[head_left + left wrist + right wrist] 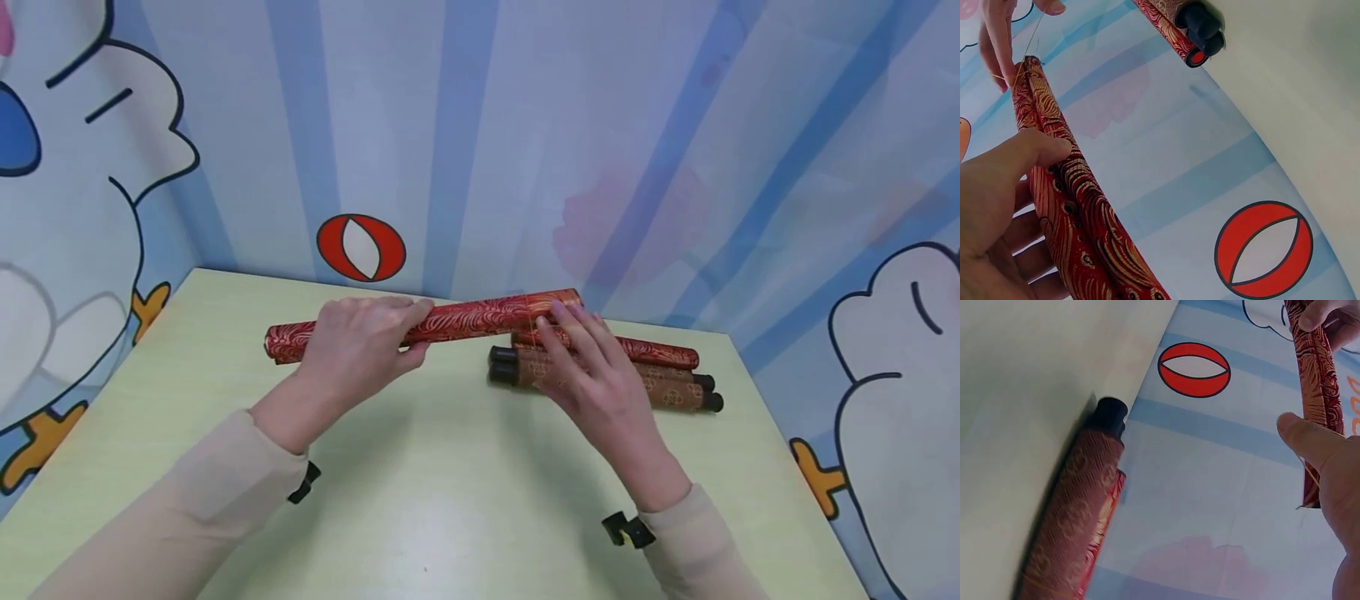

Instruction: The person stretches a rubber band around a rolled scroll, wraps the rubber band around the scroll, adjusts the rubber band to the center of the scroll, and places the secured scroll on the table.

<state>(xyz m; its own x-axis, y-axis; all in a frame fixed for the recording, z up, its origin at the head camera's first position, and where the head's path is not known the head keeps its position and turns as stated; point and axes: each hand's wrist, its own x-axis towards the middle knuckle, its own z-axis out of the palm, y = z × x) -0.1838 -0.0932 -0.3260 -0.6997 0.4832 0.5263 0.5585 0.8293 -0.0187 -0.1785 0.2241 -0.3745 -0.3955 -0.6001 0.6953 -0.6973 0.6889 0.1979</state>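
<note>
My left hand grips a pair of red rolls with gold swirl patterns, lying side by side and raised above the table. In the left wrist view the thumb presses across them and the fingers pass behind. At their far right end is my right hand, its fingers and thumb hooked in a thin yellowish elastic band. In the right wrist view that band runs slantwise under the thumb along the rolls' end. Part of the band is hidden by the hand.
Behind the right hand, another red roll lies along the table's back edge. Beside it are two brown scrolls with black end knobs. The pale table meets a striped cartoon backdrop.
</note>
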